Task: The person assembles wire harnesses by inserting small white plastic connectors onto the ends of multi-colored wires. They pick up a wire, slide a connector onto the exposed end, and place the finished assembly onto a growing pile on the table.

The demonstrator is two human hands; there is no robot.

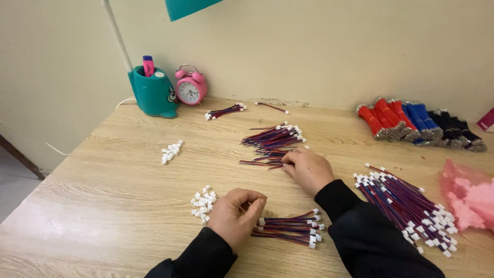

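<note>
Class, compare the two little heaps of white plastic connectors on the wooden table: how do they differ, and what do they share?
The near heap of connectors lies right beside the left hand; the far heap of connectors lies alone, away from both hands. The near heap looks larger and more spread; the far heap is a narrower, slanted strip. Both are small white loose pieces on the wooden table.

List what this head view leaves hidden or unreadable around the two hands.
- Left hand: curled fingers hide whatever it pinches, head view.
- Right hand: fingertips cover the wire ends in the loose wire pile.
- Desk lamp: head cut off by the top edge.
- Pink bag: cropped at the right edge.
- Alarm clock: dial too small to read.
</note>
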